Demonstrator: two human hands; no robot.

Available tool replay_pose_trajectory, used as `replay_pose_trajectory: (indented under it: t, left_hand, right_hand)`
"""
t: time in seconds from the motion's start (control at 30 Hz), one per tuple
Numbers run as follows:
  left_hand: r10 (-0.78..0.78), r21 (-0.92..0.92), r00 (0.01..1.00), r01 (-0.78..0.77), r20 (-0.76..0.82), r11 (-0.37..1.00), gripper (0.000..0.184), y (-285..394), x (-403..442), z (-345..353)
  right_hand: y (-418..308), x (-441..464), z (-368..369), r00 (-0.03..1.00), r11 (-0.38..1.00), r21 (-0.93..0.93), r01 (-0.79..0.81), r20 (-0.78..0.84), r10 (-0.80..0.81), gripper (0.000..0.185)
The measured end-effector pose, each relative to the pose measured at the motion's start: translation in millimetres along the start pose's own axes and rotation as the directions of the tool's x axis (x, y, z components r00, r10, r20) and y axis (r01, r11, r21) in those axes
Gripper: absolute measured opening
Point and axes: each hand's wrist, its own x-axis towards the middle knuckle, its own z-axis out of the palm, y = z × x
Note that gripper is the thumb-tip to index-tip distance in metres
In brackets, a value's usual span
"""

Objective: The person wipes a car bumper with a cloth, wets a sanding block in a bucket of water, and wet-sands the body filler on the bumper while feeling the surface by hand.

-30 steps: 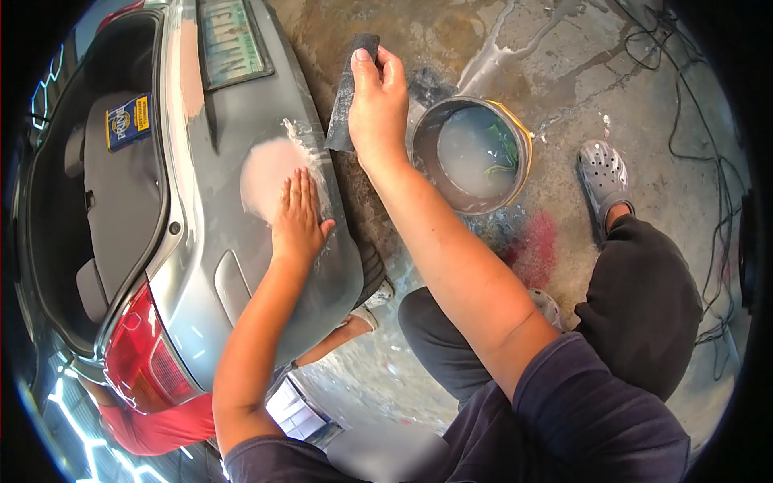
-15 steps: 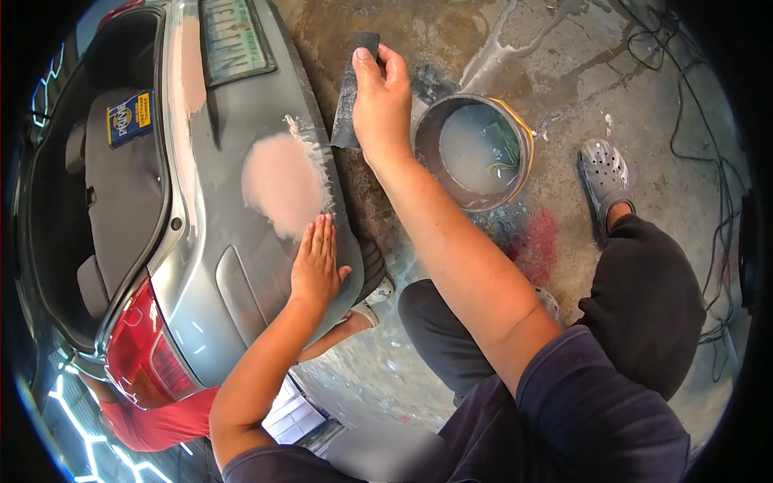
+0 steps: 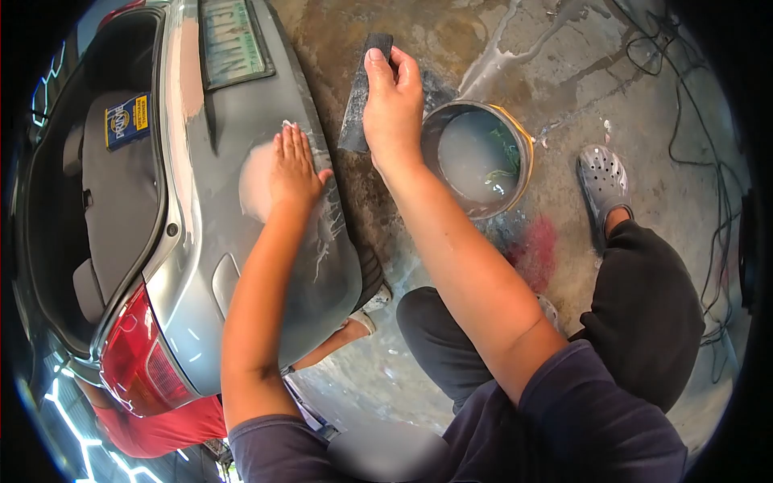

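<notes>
My left hand (image 3: 295,167) lies flat, fingers stretched, on a pinkish filler patch (image 3: 256,187) on the car's grey rear bumper (image 3: 282,262). Whitish wet streaks run over the bumper below the patch. Off the bumper's edge, above the floor, my right hand (image 3: 393,113) pinches a dark sheet of sandpaper (image 3: 353,125) between thumb and fingers. A bucket (image 3: 522,173) of cloudy water stands on the floor beside my right wrist, with something green in it.
The car's open boot (image 3: 121,189) holds a blue and yellow tin (image 3: 129,121). A red tail light (image 3: 145,354) sits below it. A person in a red shirt (image 3: 173,431) is beyond the car. Black cables (image 3: 717,161) lie on the concrete floor at right.
My left hand has slid up the bumper onto the filler patch, and wet streaks now show where it was. My right hand with the sandpaper has shifted slightly right.
</notes>
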Motion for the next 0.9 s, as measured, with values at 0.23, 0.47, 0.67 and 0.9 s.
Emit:
replay_pose_trajectory:
  t: [0.23, 0.47, 0.67, 0.9]
  left_hand:
    - [0.175, -0.037, 0.983, -0.177, -0.054, 0.983, 0.093, 48, -93, 27]
    - [0.282, -0.118, 0.959, -0.279, 0.007, 0.953, 0.091, 81, -143, 32]
    - [0.227, -0.774, 0.970, -0.205, -0.081, 0.599, 0.074, 120, -120, 3]
    - [-0.271, -0.394, 0.941, -0.175, 0.203, -0.902, 0.067, 135, -53, -83]
  right_hand:
    - [0, -1, -4, 0.998, 0.998, 0.039, -0.052, 0.047, 0.050, 0.045]
    - [-1, 38, -26, 0.999, 0.994, -0.109, -0.004, 0.035, 0.008, 0.046]
    - [14, 65, -66, 0.976, 0.947, -0.277, -0.164, 0.093, 0.197, 0.054]
    - [41, 43, -83, 0.894, 0.739, -0.671, 0.064, 0.368, 0.257, 0.058]
